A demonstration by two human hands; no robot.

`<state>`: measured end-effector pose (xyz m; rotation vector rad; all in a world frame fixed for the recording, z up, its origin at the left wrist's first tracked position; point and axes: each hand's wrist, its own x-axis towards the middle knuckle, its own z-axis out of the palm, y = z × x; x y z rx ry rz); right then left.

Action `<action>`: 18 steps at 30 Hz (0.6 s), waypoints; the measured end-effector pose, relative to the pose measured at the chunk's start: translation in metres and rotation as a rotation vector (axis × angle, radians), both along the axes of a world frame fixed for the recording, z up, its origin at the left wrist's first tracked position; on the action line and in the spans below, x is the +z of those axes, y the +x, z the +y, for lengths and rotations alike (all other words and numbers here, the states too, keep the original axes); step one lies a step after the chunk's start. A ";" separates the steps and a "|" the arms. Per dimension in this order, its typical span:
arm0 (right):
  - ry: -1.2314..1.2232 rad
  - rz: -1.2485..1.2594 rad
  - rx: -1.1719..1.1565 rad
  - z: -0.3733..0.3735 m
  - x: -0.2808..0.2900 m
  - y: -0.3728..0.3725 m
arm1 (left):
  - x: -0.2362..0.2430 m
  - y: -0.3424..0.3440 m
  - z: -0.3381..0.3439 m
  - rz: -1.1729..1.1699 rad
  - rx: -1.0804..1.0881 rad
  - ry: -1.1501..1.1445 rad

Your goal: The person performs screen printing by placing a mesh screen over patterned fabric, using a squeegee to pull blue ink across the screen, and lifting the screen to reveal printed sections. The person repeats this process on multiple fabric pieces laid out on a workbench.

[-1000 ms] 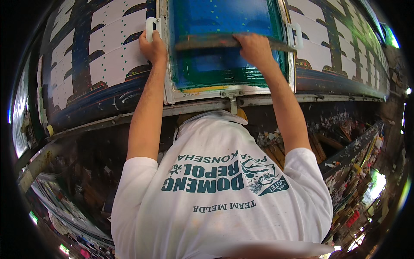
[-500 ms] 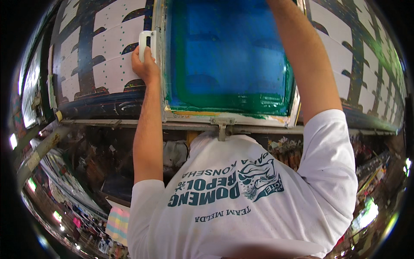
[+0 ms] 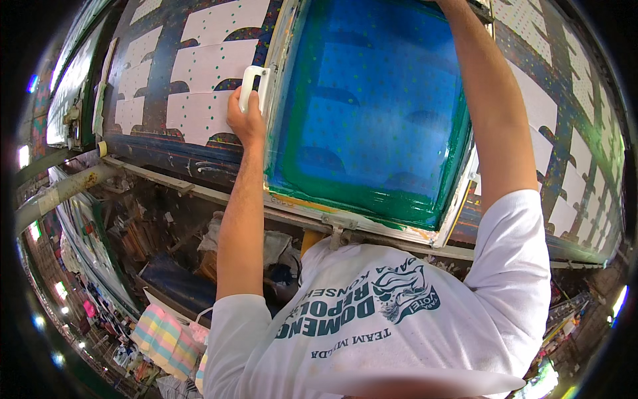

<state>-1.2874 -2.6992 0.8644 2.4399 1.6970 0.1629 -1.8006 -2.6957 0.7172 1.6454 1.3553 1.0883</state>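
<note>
My left hand [image 3: 246, 124] is closed round a white handle [image 3: 248, 81] on the left side of a screen-printing frame [image 3: 415, 235]. The frame's blue mesh [image 3: 379, 93] lies in front of me, with wet green ink [image 3: 352, 197] thick along its near and right edges. Dark curved shapes show faintly through the mesh. My right arm [image 3: 488, 100] reaches over the frame's right side to the far end. The right hand is cut off by the top edge, so its fingers and anything in them are hidden.
Pale cut pieces with green dots [image 3: 211, 66] lie in rows on the dark table to the left. More pale pieces [image 3: 531, 93] continue on the right. A metal rail [image 3: 179, 188] runs along the near edge. Below left are a pipe [image 3: 66, 193] and a checked pastel cloth [image 3: 169, 332].
The whole view has shifted and tilted, so the frame sits lower and slanted in it. My left hand stays on the handle, and my right arm still reaches to the far end.
</note>
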 end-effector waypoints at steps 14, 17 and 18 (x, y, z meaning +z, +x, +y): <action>-0.029 0.215 -0.059 -0.155 0.006 -0.193 | -0.011 0.002 0.007 -0.143 -0.028 -0.060; -0.053 0.238 -0.075 -0.201 0.009 -0.257 | -0.012 0.003 0.008 -0.136 -0.038 -0.032; -0.088 0.250 -0.083 -0.215 0.008 -0.278 | -0.012 0.003 0.008 -0.126 -0.035 -0.039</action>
